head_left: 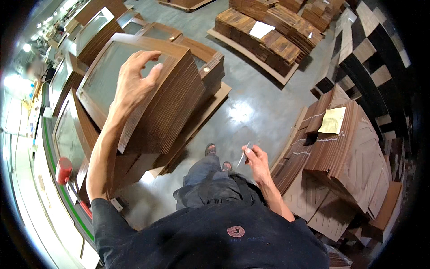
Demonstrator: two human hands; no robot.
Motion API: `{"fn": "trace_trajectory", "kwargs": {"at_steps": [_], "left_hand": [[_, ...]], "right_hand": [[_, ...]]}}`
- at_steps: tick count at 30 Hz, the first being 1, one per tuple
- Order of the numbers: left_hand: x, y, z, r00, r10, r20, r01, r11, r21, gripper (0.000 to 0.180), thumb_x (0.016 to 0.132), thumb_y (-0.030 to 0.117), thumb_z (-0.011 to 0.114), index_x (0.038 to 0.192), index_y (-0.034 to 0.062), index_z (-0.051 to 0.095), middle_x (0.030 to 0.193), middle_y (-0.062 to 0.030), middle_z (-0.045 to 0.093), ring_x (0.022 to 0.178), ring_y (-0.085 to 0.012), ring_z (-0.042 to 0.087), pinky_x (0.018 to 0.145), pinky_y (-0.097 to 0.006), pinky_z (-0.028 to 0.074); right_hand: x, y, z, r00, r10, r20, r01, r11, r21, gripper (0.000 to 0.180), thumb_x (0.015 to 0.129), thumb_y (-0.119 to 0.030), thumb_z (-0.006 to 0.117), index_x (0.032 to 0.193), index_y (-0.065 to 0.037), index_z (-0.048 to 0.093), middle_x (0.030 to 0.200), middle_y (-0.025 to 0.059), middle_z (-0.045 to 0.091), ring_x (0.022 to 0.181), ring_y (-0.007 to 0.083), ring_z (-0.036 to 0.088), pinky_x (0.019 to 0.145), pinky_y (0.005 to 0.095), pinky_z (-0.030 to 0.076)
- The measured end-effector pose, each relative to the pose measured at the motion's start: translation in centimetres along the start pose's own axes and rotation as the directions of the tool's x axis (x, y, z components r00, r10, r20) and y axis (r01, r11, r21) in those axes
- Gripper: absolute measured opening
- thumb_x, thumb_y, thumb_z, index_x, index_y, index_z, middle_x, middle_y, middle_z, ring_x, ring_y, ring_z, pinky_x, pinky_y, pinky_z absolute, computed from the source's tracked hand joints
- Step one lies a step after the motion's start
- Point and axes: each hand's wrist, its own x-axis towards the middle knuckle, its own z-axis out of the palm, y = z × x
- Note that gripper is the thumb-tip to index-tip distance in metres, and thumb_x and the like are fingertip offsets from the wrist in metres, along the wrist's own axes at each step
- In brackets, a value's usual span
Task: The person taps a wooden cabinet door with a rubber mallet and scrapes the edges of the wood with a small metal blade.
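while the left hand (134,83) rests spread over the top frame (134,85) of a tall stack, its fingers are curled loosely over the far rim, half open, touching rather than gripping. frame: brown wood-grain border around a grey-green panel, lying flat and slightly tilted on many identical ones. judgement: thin, stiff, light singly; the panel may be glass or plastic, cannot tell, so treat as fragile; flat faces look smooth and likely slippery. best hold seems to be the wooden rim at two opposite edges, not the panel. right hand (257,163) is held low near the waist, well apart from the stack, fingers pinched closed on a small thin pale tool (245,154), possibly a blade or marker; kind not clear. stack sits on a low board on the floor (251,103), to the person's left front. more frame stacks (96,27) stand behind and beside it. red cylinder (63,170) at the lower left by a green-edged bench. to the right, piles of flat brown cut sheets (345,152) with a yellow paper (332,120) on top. farther ahead, a pallet of brown bundles (264,38) with a white sheet (261,29).
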Motion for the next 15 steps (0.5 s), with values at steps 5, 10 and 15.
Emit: {"fn": "trace_trajectory", "kwargs": {"at_steps": [5, 10, 15], "left_hand": [[6.2, -3.5, 5.1, 0.979, 0.184, 0.088, -0.188, 0.981, 0.046, 0.038, 0.082, 0.022, 0.069, 0.117, 0.0052, 0.063, 0.12, -0.0176, 0.061, 0.118, -0.034, 0.055, 0.103, -0.043, 0.042], [9.4, -6.0, 8.4, 0.92, 0.213, 0.329, -0.236, 0.971, 0.03, 0.043, 0.078, 0.03, 0.071, 0.11, 0.0017, 0.065, 0.118, -0.0215, 0.06, 0.118, -0.0375, 0.052, 0.103, -0.045, 0.04], [9.4, -6.9, 11.0, 0.891, 0.217, 0.398, -0.23, 0.973, -0.016, 0.025, 0.083, 0.025, 0.062, 0.084, 0.0007, 0.069, 0.085, -0.0187, 0.068, 0.088, -0.0369, 0.063, 0.089, -0.049, 0.042]], "right_hand": [[-0.2, 0.3, -0.3, 0.991, -0.045, -0.129, 0.045, 0.999, 0.0, 0.035, 0.088, -0.031, 0.07, 0.105, 0.0, 0.067, 0.077, -0.0025, 0.056, 0.066, 0.0065, 0.049, 0.06, 0.0235, 0.042], [0.6, -1.0, 2.5, 0.98, -0.058, -0.191, 0.069, 0.996, 0.05, 0.032, 0.09, -0.03, 0.069, 0.105, -0.002, 0.068, 0.077, -0.0026, 0.056, 0.066, 0.0072, 0.049, 0.061, 0.0243, 0.043], [2.7, -0.3, 5.1, 0.971, -0.127, -0.202, 0.127, 0.992, -0.015, 0.03, 0.092, -0.029, 0.065, 0.107, -0.003, 0.068, 0.084, 0.0018, 0.062, 0.073, 0.0116, 0.057, 0.065, 0.0287, 0.05]]}}
